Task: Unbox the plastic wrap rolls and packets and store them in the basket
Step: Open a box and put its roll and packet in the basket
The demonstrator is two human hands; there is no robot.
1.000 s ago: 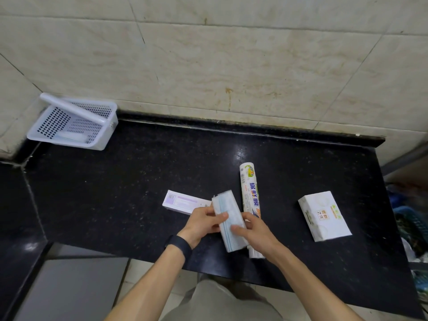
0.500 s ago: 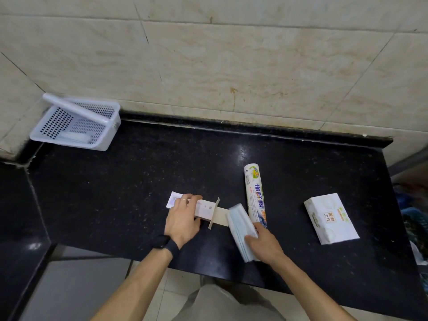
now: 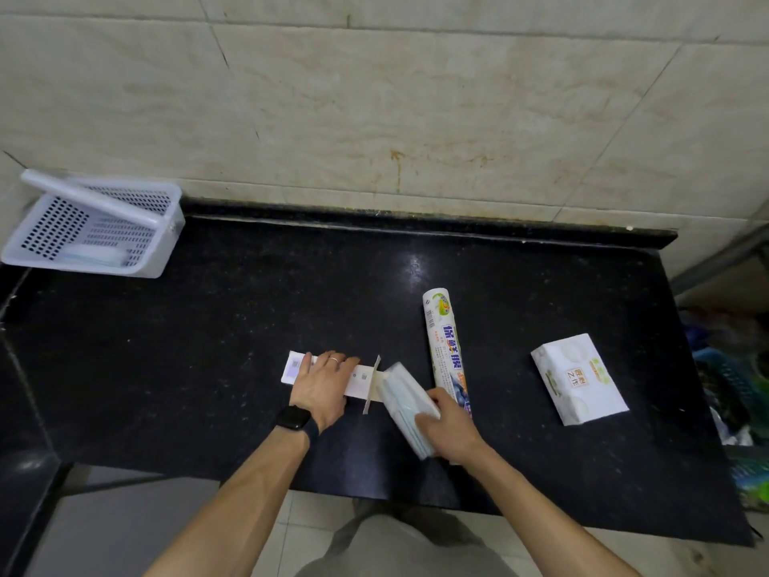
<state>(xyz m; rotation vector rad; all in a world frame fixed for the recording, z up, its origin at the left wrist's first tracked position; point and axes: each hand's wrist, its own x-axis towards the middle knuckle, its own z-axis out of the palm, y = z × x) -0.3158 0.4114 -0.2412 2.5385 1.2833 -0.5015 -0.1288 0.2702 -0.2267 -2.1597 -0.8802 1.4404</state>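
My left hand lies flat on a long white carton, pinning it to the black counter; the carton's end flap stands open on the right. My right hand grips a pale blue packet of plastic bags just outside that open end. A printed plastic wrap roll lies lengthwise right of the packet. A white box sits further right. The white perforated basket stands tilted in the far left corner with something pale inside.
The black counter runs up to a tiled wall at the back. Its front edge is close to my body. Beyond the counter's right end are coloured bags and a blue crate.
One second ago both hands held the blue packet over the carton. Since then my left hand has dropped onto the carton, and my right hand has drawn the packet out to the right.
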